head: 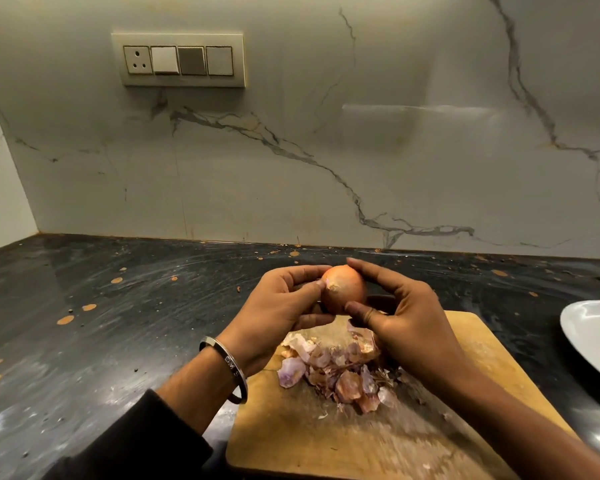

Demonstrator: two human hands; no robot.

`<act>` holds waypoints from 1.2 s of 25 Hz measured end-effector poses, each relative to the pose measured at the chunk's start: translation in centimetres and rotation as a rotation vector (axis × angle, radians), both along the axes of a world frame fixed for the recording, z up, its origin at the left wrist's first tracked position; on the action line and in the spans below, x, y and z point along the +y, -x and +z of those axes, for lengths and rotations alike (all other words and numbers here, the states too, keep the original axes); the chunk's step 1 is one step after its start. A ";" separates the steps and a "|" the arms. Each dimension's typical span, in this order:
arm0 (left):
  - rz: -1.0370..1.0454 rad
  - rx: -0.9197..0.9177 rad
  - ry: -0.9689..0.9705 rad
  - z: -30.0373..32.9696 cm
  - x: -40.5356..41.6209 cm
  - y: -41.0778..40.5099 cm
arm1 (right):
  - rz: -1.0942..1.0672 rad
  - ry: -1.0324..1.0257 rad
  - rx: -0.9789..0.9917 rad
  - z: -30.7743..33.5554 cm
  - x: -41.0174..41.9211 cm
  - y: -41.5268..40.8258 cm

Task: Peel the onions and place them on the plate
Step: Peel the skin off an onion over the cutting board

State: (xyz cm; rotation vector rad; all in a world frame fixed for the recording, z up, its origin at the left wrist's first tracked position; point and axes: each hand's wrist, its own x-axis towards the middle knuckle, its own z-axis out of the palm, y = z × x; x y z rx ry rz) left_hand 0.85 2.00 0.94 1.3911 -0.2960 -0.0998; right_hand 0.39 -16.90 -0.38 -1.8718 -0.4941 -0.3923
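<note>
An orange-brown onion (343,289) with its dry skin on is held in the air above the far edge of a wooden cutting board (326,438). My right hand (406,320) grips it from the right, fingers over the top and thumb under it. My left hand (281,306) pinches at the skin near the onion's root end with thumb and fingers. A heap of purple and tan onion peels (340,368) lies on the board below the hands. The white plate (593,337) shows at the right edge, cut off by the frame, with a small scrap on it.
The dark speckled countertop (118,323) stretches to the left and behind the board. A marble-patterned wall (326,150) rises at the back with a switch panel (179,60). A steel bangle (229,368) sits on my left wrist.
</note>
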 end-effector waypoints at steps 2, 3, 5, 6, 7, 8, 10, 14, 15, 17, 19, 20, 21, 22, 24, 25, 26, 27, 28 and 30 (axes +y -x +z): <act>0.036 -0.072 -0.109 -0.3 -0.3 0.1 | -0.033 0.047 -0.047 -0.3 0.2 0.0; 0.070 -0.121 -0.183 -0.5 -0.4 0.1 | -0.040 0.057 -0.065 -0.4 0.4 0.1; 0.142 -0.197 -0.293 -0.6 -0.6 0.1 | -0.048 0.075 -0.109 -0.7 0.5 0.1; 0.162 -0.204 -0.302 -0.7 -0.6 0.1 | -0.052 0.079 -0.127 -0.9 0.6 0.1; 0.164 -0.188 -0.280 -0.6 -0.6 0.2 | -0.056 0.076 -0.132 -0.9 0.6 0.0; 0.152 -0.156 -0.240 -0.6 -0.6 0.2 | -0.059 0.070 -0.126 -0.9 0.6 0.0; 0.114 -0.066 -0.153 -0.4 -0.6 0.3 | -0.066 0.061 -0.104 -1.0 0.5 -0.2; 0.068 0.048 -0.076 -0.4 -0.7 0.4 | -0.090 0.092 -0.090 -1.0 0.5 -0.2; 0.067 0.045 -0.082 -0.4 -0.7 0.4 | -0.091 0.092 -0.090 -1.0 0.5 -0.2; 0.084 0.040 -0.088 -0.4 -0.7 0.3 | -0.097 0.083 -0.089 -1.0 0.4 -0.2; 0.140 0.030 -0.115 -0.5 -0.6 0.2 | -0.109 0.085 -0.092 -1.0 0.5 -0.1; 0.171 0.021 -0.141 -0.6 -0.6 0.2 | -0.118 0.087 -0.098 -1.0 0.6 -0.1; 0.191 0.016 -0.161 -0.7 -0.6 0.1 | -0.123 0.086 -0.105 -1.0 0.6 -0.1; 0.204 0.010 -0.173 -0.8 -0.6 0.1 | -0.124 0.083 -0.109 -1.0 0.6 0.0; 0.251 -0.042 -0.224 -1.1 -0.7 0.0 | -0.113 0.077 -0.101 -0.9 0.6 0.0; 0.289 -0.084 -0.262 -1.2 -0.7 0.0 | -0.100 0.072 -0.091 -0.9 0.6 0.0; 0.326 -0.128 -0.297 -1.3 -0.8 -0.1 | -0.083 0.062 -0.076 -0.9 0.6 0.0; 0.355 -0.171 -0.327 -1.3 -0.8 -0.1 | -0.066 0.052 -0.058 -0.9 0.6 0.0; 0.376 -0.213 -0.357 -1.4 -0.9 -0.1 | -0.058 0.047 -0.043 -0.9 0.7 0.0; 0.398 -0.275 -0.411 -1.5 -0.9 -0.1 | -0.071 0.048 -0.028 -1.0 0.7 -0.1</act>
